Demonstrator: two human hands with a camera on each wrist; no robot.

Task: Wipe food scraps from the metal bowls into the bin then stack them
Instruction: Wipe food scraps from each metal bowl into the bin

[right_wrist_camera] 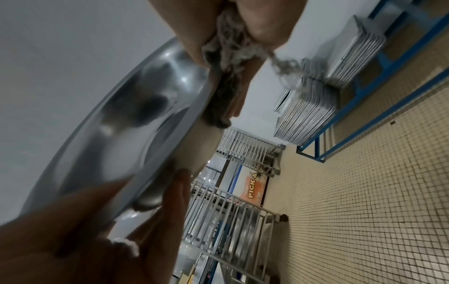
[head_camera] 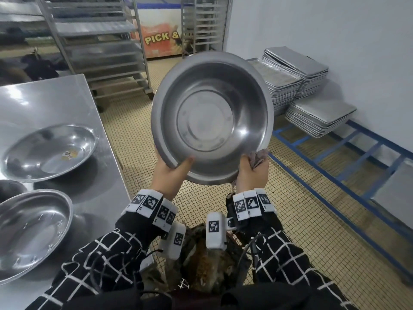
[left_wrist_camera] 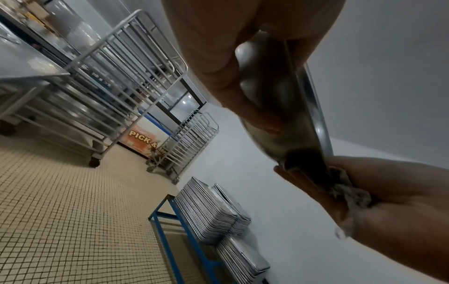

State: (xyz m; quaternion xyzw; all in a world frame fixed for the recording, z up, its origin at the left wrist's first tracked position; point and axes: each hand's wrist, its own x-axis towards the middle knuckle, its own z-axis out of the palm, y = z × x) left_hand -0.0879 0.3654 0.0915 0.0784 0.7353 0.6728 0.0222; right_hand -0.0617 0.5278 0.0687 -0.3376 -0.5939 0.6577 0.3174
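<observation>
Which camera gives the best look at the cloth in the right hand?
The right wrist view: the cloth fills the right hand's grip, frayed threads dangling, pressed against the bowl rim. The head view shows only a bunched corner above the fingers. The left wrist view catches a small blurred wad.

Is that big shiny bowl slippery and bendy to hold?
Probably stiff: the big round steel bowl keeps its round shape held only at its rim. Perhaps slippery, since its polished metal gleams, so both the left hand and right hand, with a grey rag, grip it.
</observation>
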